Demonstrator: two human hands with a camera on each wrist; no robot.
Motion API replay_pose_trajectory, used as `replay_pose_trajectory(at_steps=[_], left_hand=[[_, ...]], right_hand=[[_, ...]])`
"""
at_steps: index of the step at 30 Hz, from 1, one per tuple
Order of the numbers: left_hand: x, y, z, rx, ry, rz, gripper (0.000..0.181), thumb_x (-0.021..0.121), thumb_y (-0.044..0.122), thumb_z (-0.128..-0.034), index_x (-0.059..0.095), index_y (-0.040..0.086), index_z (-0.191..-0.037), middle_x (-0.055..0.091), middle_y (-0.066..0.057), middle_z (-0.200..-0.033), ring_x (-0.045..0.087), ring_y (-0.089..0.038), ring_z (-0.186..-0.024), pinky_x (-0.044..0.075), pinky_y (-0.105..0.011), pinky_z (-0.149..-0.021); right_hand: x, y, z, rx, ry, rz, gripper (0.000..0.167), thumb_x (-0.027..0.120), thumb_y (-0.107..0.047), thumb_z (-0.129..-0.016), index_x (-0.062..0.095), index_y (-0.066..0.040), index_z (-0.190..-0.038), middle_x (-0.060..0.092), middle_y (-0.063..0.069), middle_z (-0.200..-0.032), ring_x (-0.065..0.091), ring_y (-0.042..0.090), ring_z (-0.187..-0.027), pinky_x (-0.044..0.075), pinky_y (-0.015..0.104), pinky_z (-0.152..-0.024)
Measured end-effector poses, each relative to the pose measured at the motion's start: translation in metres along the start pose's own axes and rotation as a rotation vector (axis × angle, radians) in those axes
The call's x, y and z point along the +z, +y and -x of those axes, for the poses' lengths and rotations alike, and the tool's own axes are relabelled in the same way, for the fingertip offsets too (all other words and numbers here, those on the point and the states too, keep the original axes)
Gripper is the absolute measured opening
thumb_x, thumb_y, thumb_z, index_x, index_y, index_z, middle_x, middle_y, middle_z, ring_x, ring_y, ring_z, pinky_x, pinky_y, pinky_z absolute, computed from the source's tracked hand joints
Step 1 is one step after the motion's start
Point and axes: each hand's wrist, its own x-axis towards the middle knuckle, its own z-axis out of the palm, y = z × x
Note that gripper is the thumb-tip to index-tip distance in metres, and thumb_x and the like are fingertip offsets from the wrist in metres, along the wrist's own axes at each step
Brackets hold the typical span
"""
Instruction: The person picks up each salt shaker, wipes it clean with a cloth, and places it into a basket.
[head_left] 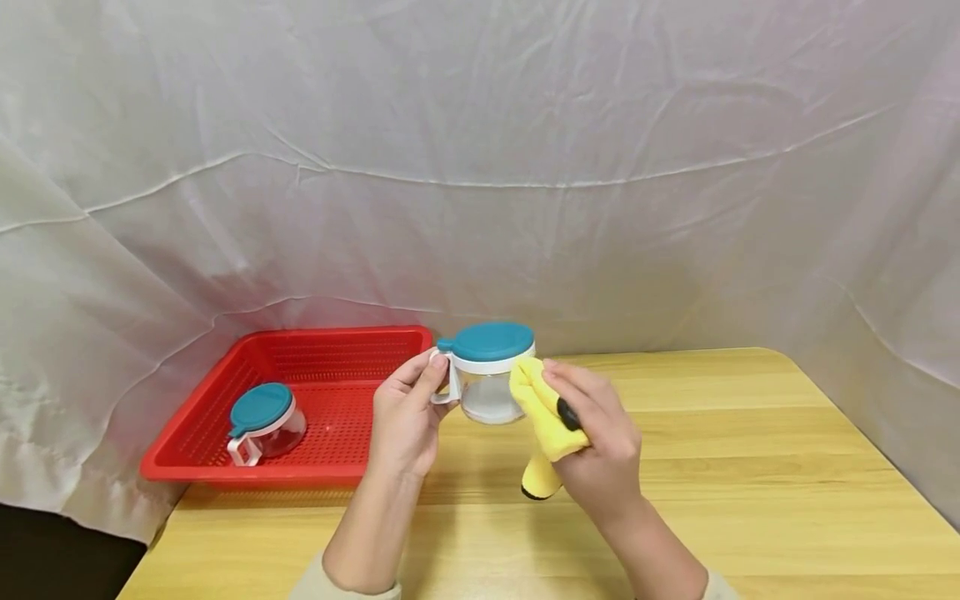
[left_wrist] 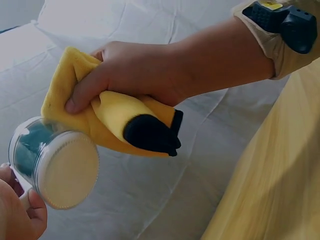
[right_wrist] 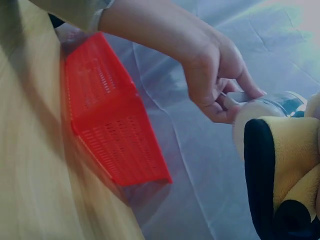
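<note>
A glass jar (head_left: 491, 398) is held in the air just to the right of the red basket (head_left: 300, 475), above the wooden table (head_left: 750, 483). The left hand (head_left: 408, 417), on the basket's side of the jar, pinches the white handle (head_left: 454, 381) between thumb and fingers. The right hand (head_left: 600, 437), farther from the basket, has its fingers curled round a bunched yellow cloth (head_left: 547, 425) with black trim. What seems to count most is how cloth and jar meet: from the right hand, the jar lies toward the basket, and the folded end of the cloth overlaps the jar's side away from the basket, apparently touching it, though the exact contact is hidden. The left hand is nearer, already on the handle, while cloth lies between the right hand and the jar. The handle and the tab of the teal lid (head_left: 493, 341) point toward the basket; the squat body is nearly upright, lid uppermost, and the longer axis, through handle and body, runs sideways from the basket. Inside the basket, toward its left end, sits a second lidded jar (head_left: 272, 425), handle toward the near rim.
</note>
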Motion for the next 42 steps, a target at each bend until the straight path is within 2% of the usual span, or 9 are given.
replay_pose_trajectory(at_steps=[8, 13, 16, 22, 28, 32, 38, 42], left_hand=[[-0.002, 0.007, -0.003, 0.036, 0.042, 0.065, 0.02, 0.061, 0.006, -0.0962, 0.077, 0.017, -0.091, 0.068, 0.003, -0.073, 0.059, -0.008, -0.064, 0.053, -0.021, -0.058], [-0.004, 0.011, -0.004, 0.027, 0.052, 0.08, 0.021, 0.06, 0.008, -0.0971, 0.077, 0.018, -0.09, 0.066, 0.002, -0.073, 0.056, -0.01, -0.065, 0.048, -0.021, -0.056], [-0.005, 0.012, -0.004, 0.018, 0.026, 0.078, 0.021, 0.06, 0.01, -0.0977, 0.077, 0.018, -0.09, 0.065, 0.001, -0.075, 0.056, -0.011, -0.068, 0.048, -0.021, -0.058], [-0.007, 0.011, -0.005, 0.006, -0.04, 0.068, 0.025, 0.056, 0.008, -0.0995, 0.077, 0.019, -0.091, 0.067, 0.002, -0.079, 0.058, -0.011, -0.071, 0.051, -0.023, -0.063], [-0.007, 0.009, -0.004, -0.017, -0.125, 0.037, 0.024, 0.057, 0.007, -0.099, 0.076, 0.018, -0.09, 0.067, 0.004, -0.076, 0.06, -0.008, -0.069, 0.052, -0.022, -0.063], [-0.006, 0.008, -0.002, -0.026, -0.153, 0.009, 0.025, 0.057, 0.005, -0.0982, 0.076, 0.019, -0.09, 0.07, 0.005, -0.078, 0.062, -0.008, -0.068, 0.053, -0.022, -0.063], [-0.005, 0.008, 0.0, -0.02, -0.154, -0.014, 0.029, 0.056, 0.002, -0.098, 0.076, 0.02, -0.09, 0.072, 0.006, -0.081, 0.063, -0.007, -0.069, 0.052, -0.021, -0.062], [-0.005, 0.007, -0.001, -0.015, -0.135, 0.007, 0.027, 0.057, 0.003, -0.0978, 0.076, 0.019, -0.09, 0.07, 0.005, -0.078, 0.062, -0.007, -0.068, 0.053, -0.021, -0.062]], right_hand=[[0.011, -0.009, 0.001, -0.216, -0.09, -0.001, 0.018, 0.066, -0.006, -0.091, 0.071, 0.009, -0.098, 0.07, 0.022, -0.1, 0.066, 0.036, -0.089, 0.056, 0.035, -0.088], [0.013, -0.012, 0.001, -0.276, -0.129, -0.001, 0.016, 0.067, -0.007, -0.092, 0.071, 0.007, -0.098, 0.07, 0.021, -0.099, 0.066, 0.035, -0.086, 0.057, 0.036, -0.085], [0.012, -0.012, 0.0, -0.249, -0.121, -0.017, 0.018, 0.068, -0.008, -0.092, 0.071, 0.008, -0.097, 0.07, 0.021, -0.099, 0.066, 0.035, -0.086, 0.057, 0.034, -0.085], [0.007, -0.009, -0.002, -0.143, -0.061, -0.027, 0.024, 0.069, -0.011, -0.092, 0.07, 0.012, -0.096, 0.068, 0.024, -0.096, 0.065, 0.034, -0.087, 0.055, 0.027, -0.09], [-0.001, -0.001, -0.003, -0.035, 0.014, 0.025, 0.029, 0.069, -0.016, -0.093, 0.07, 0.012, -0.099, 0.069, 0.026, -0.096, 0.067, 0.033, -0.091, 0.053, 0.024, -0.093], [-0.007, 0.004, -0.002, 0.047, 0.051, 0.077, 0.031, 0.066, -0.019, -0.094, 0.07, 0.011, -0.101, 0.07, 0.025, -0.098, 0.068, 0.032, -0.092, 0.053, 0.023, -0.093], [-0.011, 0.01, 0.003, 0.131, 0.01, 0.159, 0.031, 0.063, -0.02, -0.095, 0.071, 0.007, -0.107, 0.071, 0.02, -0.104, 0.068, 0.032, -0.095, 0.051, 0.022, -0.097], [-0.012, 0.013, 0.006, 0.135, -0.055, 0.179, 0.03, 0.062, -0.019, -0.095, 0.071, 0.006, -0.109, 0.07, 0.019, -0.108, 0.067, 0.033, -0.098, 0.049, 0.021, -0.099]])
